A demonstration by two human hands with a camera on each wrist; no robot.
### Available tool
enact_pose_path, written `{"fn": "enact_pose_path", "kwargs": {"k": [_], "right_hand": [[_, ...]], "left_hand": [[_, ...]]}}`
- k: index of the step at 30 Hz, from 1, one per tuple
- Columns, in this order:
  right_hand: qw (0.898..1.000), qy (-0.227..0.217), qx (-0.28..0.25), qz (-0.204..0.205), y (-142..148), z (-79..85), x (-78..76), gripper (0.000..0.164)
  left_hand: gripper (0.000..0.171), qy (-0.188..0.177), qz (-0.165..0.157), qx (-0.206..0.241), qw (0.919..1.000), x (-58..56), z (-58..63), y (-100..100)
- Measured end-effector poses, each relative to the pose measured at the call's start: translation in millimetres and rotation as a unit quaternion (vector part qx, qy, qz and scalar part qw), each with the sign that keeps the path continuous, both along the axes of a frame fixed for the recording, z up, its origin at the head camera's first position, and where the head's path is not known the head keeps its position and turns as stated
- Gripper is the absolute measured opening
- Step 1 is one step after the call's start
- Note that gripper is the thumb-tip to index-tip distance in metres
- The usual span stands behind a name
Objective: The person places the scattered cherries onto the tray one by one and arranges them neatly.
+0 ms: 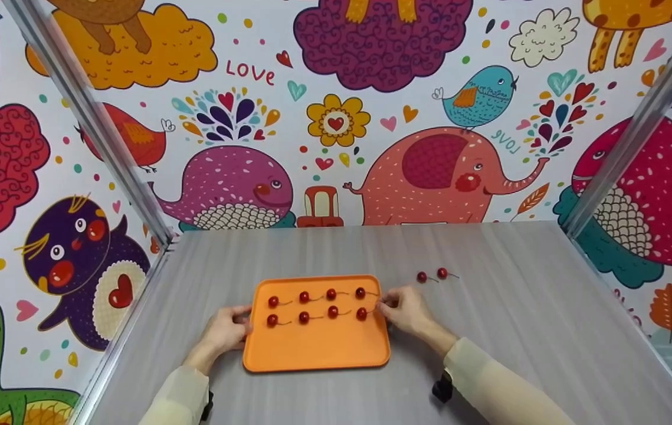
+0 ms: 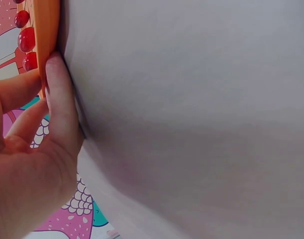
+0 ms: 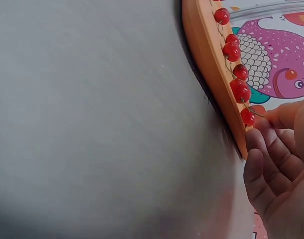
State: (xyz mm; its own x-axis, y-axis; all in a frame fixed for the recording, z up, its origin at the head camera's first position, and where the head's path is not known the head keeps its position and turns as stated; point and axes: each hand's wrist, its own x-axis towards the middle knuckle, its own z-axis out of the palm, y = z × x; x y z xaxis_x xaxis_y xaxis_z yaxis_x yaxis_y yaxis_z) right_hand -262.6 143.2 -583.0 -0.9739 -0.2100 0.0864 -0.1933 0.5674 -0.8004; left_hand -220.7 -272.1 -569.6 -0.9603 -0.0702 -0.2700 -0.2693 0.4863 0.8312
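Note:
An orange tray carries two rows of red cherries with thin stems. At its left edge my left hand grips the rim; in the left wrist view, the fingers lie along the tray's outer side. My right hand is at the right edge, thumb and forefinger pinching the stem of the front row's rightmost cherry. That cherry sits at the tray's edge in the right wrist view, its stem running to the fingertips. Another cherry lies just behind it.
Two more cherries, one nearer and one farther right, lie on the grey table beyond the right hand. A patterned cartoon wall stands behind the table, with metal posts at the corners.

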Motion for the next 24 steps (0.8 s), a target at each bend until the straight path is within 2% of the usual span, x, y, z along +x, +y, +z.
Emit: {"fn": "enact_pose_path", "kwargs": {"k": [8, 16, 24], "right_hand": [[1.0, 0.012, 0.021, -0.008, -4.0, -0.5, -3.8, 0.008], [1.0, -0.014, 0.023, -0.016, -1.9, 1.8, -3.7, 0.008], [1.0, -0.023, 0.015, -0.004, 0.9, 0.5, -4.1, 0.009]], "left_hand": [[0.062, 0.004, 0.002, -0.005, 1.0, 0.4, 0.5, 0.3], [0.062, 0.008, 0.0, -0.005, 1.0, 0.2, 1.0, 0.4], [0.06, 0.004, 0.001, -0.011, 0.9999, -0.4, -0.4, -0.2]]}}
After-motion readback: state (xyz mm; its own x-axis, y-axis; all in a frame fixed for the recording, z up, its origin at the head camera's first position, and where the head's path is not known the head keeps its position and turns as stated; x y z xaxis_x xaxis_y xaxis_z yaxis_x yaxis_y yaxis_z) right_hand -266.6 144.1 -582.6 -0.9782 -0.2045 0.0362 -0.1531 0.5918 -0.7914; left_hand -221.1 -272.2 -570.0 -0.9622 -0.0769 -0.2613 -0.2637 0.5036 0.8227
